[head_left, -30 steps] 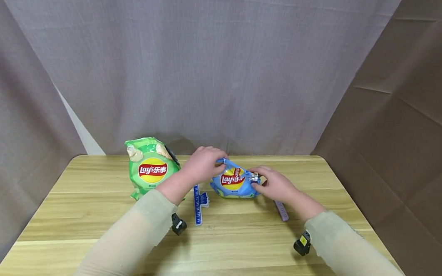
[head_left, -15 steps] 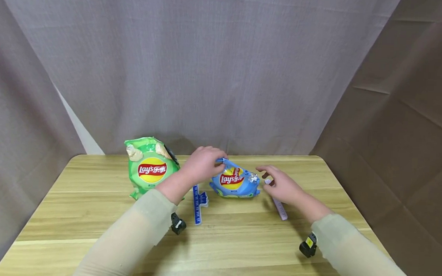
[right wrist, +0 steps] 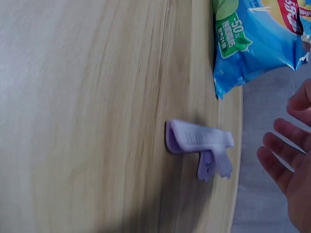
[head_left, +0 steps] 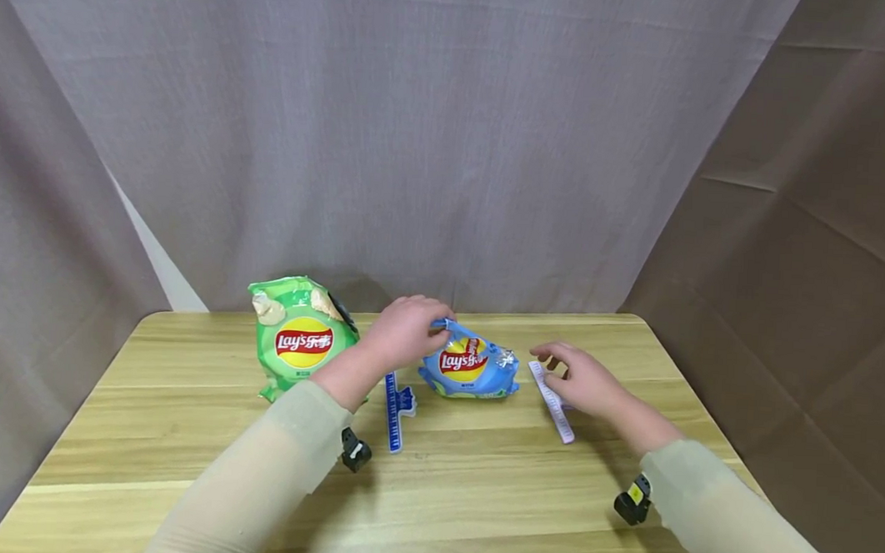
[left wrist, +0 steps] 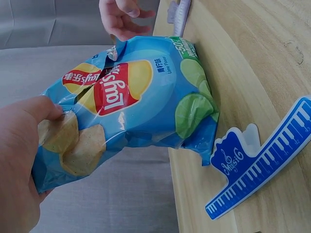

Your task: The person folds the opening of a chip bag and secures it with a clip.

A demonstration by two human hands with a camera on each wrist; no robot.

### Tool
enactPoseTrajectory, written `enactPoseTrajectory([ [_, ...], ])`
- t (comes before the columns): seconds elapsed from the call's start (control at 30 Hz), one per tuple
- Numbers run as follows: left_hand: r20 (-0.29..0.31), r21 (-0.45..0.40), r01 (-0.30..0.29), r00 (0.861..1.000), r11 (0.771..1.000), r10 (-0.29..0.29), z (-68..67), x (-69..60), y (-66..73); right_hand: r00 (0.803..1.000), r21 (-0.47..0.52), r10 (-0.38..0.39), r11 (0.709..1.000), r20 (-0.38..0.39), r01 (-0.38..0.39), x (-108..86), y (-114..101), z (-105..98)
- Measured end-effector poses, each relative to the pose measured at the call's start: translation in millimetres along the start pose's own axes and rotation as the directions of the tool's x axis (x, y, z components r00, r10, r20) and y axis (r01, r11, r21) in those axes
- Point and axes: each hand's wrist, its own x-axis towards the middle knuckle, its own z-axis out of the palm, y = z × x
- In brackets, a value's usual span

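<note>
A blue Lay's chip bag stands on the table, its top folded over. My left hand pinches the bag's upper left corner; in the left wrist view the thumb presses on the printed chips. Over a purple clip, to the right of the bag, hovers my right hand with loosely bent fingers and nothing in them. The right wrist view shows the purple clip lying on the wood, apart from the fingers. Part of the clip is hidden by the hand in the head view.
A green Lay's bag stands at the left behind my left forearm. Between the two bags lies a blue piano-key clip, marked "Music" in the left wrist view. Grey curtain hangs behind the wooden table.
My right hand has let go of the blue bag's folded right end and moved right, over the purple clip. The left hand has kept its hold on the bag.
</note>
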Motion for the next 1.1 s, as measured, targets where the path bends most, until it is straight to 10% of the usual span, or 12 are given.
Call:
enactPoseTrajectory([
  [1.1, -0.002, -0.005, -0.001, 1.0, 1.0, 0.001, -1.0, 1.2, 0.0, 0.937, -0.096, 0.307, 0.951, 0.169, -0.294, -13.8, 32, -4],
])
